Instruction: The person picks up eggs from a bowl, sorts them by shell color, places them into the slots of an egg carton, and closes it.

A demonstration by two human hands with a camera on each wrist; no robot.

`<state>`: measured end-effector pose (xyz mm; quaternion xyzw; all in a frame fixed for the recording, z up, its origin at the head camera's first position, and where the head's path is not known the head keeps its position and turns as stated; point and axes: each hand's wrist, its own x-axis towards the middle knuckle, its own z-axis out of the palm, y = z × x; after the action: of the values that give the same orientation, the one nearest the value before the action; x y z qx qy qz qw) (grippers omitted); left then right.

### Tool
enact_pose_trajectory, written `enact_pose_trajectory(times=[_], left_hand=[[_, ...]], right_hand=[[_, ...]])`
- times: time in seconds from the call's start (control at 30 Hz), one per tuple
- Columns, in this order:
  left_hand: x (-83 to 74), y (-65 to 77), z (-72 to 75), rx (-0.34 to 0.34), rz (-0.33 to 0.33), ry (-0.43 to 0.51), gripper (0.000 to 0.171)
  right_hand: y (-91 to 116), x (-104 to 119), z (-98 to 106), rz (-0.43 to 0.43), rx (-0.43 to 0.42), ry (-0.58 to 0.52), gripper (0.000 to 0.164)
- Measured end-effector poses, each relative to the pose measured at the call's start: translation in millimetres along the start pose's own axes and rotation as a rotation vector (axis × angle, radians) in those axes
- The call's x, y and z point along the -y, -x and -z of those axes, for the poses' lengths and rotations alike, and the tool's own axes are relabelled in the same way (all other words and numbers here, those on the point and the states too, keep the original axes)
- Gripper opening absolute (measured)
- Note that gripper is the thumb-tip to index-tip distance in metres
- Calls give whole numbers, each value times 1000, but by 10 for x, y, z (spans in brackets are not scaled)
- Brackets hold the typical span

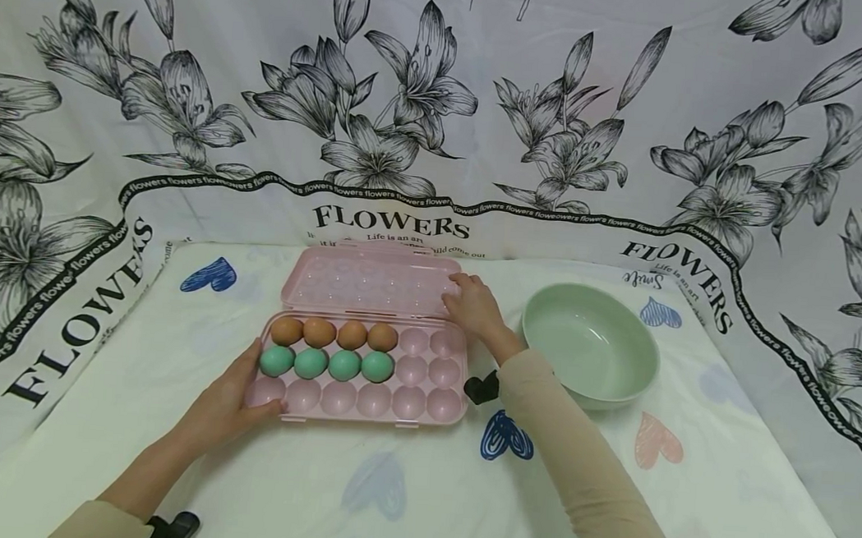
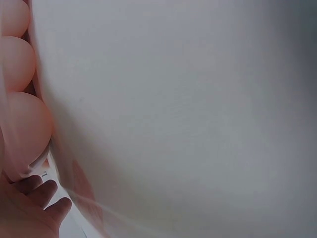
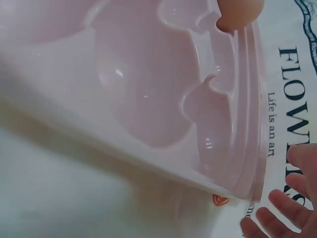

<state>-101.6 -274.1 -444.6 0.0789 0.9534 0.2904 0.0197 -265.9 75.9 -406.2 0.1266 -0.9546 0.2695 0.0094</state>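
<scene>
A pink plastic egg carton (image 1: 355, 400) lies with its lid (image 1: 371, 278) folded back behind it. Several brown eggs (image 1: 319, 333) fill the left part of its back row, and several green eggs (image 1: 310, 364) sit in the middle row before them. The front row and the right-hand cups hold nothing. My left hand (image 1: 226, 400) grips the carton's left end, thumb at the front edge and fingers along the side. At the lid's right end is my right hand (image 1: 476, 309), fingertips overlapping its edge; the right wrist view shows these fingers (image 3: 292, 210) spread and loosely bent.
A light green bowl (image 1: 593, 345) stands right of the carton, beside my right forearm. The cloth (image 1: 299, 491) under everything is white with printed hearts. Behind rises a flower-printed fabric (image 1: 482, 157). A black heart-shaped patch (image 1: 481, 388) shows near the carton's right side.
</scene>
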Motion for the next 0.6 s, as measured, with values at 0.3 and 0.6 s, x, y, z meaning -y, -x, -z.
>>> enact_pose_trajectory(times=[0.3,0.6], left_hand=[[-9,16,1,-7,-12,4,109],[-7,13,-2,-9,-15,0,109]], right_hand=[[-34,-92,-32,-86,64,-35,56],[-12,-191,-30,-201,178,-148,59]])
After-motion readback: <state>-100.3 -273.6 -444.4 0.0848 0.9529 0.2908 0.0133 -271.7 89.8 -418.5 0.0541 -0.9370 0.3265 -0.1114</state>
